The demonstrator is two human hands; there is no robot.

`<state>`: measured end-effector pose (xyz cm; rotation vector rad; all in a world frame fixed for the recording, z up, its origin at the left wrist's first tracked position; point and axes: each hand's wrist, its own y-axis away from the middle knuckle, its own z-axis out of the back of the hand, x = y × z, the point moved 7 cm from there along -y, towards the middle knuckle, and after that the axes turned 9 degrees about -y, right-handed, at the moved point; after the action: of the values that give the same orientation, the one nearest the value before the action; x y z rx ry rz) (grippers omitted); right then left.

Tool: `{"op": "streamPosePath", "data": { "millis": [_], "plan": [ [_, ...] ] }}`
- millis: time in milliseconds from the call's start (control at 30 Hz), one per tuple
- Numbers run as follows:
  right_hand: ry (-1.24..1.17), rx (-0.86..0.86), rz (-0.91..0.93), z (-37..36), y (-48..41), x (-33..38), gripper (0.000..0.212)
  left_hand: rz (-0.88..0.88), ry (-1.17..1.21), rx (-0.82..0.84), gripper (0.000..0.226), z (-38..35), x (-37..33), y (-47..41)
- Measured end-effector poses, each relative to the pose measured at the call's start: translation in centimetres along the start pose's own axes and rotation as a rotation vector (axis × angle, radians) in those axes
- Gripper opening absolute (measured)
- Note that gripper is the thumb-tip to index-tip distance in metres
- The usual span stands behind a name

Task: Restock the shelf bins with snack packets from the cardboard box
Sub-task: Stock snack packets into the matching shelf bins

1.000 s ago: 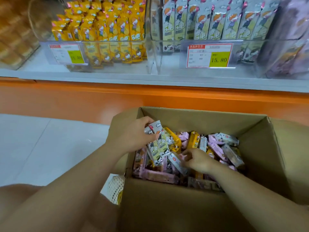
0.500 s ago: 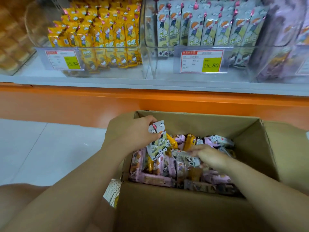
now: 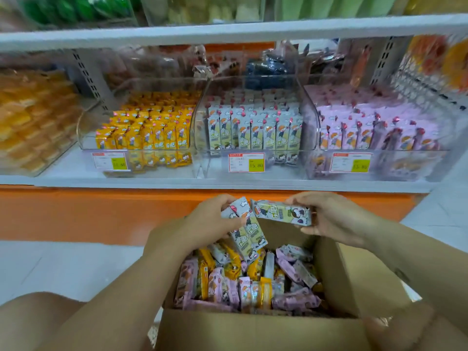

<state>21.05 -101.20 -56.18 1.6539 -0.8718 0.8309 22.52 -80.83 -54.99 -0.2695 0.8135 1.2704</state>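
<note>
Left grip (image 3: pixel 210 220) clasped round a small green stack (image 3: pixel 247 230) of packets, right grip (image 3: pixel 334 216) pinching a single packet (image 3: pixel 282 212) of the same print held flat, both raised just over the far edge of the cardboard box (image 3: pixel 354 279) and below the front edge of the shelf (image 3: pixel 228 183). Best to square the single packet onto the green stack first, print facing one way, then carry the lot up to the middle bin (image 3: pixel 217 168) of matching packets, not the yellow bin (image 3: pixel 86 138) or pink bin (image 3: pixel 417 168) either side. Slot them upright behind the front row, eased over the clear front wall without toppling the standing rows.
</note>
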Motion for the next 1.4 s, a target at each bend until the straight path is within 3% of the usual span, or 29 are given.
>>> {"op": "streamPosePath", "data": {
  "millis": [100,167,267,433,533,700,833,1067,1267,1400],
  "plan": [
    [0.071,0.025,0.092,0.2,1.6,1.8,0.004,-0.066,0.036,-0.029,0.041,1.0,-2.5,0.0],
    [0.089,0.037,0.141,0.5,2.0,2.4,0.015,-0.104,0.055,-0.044,0.044,1.6,-3.9,-0.1],
    [0.329,0.064,0.236,0.3,2.2,3.6,0.029,-0.140,0.025,-0.078,0.058,2.6,-5.7,0.0],
    [0.662,-0.061,0.526,-1.2,2.4,6.7,0.046,-0.255,-0.166,-0.230,0.049,5.7,-9.0,0.6],
    [0.673,-0.142,0.732,-1.9,2.6,9.2,0.037,-0.278,-0.170,-0.327,0.045,8.2,-10.0,0.1],
    [0.556,-0.254,0.911,-1.9,1.5,12.8,0.023,-0.332,-0.254,-0.500,0.034,12.9,-11.5,-1.9],
    [0.424,-0.272,0.930,-1.3,0.3,14.2,0.036,-0.226,-0.388,-0.524,0.040,15.4,-10.4,-5.9],
    [0.458,-0.262,0.836,-1.4,-1.7,13.4,0.036,0.001,-0.753,-0.263,0.052,13.2,-7.6,-12.8],
    [0.451,-0.295,0.815,-0.6,-1.8,13.6,0.029,0.050,-0.772,-0.204,0.052,12.0,-6.7,-15.9],
    [0.438,-0.325,0.823,0.0,-1.9,13.7,0.039,0.014,-0.640,-0.293,0.056,11.6,-5.7,-16.7]
  ]
}}
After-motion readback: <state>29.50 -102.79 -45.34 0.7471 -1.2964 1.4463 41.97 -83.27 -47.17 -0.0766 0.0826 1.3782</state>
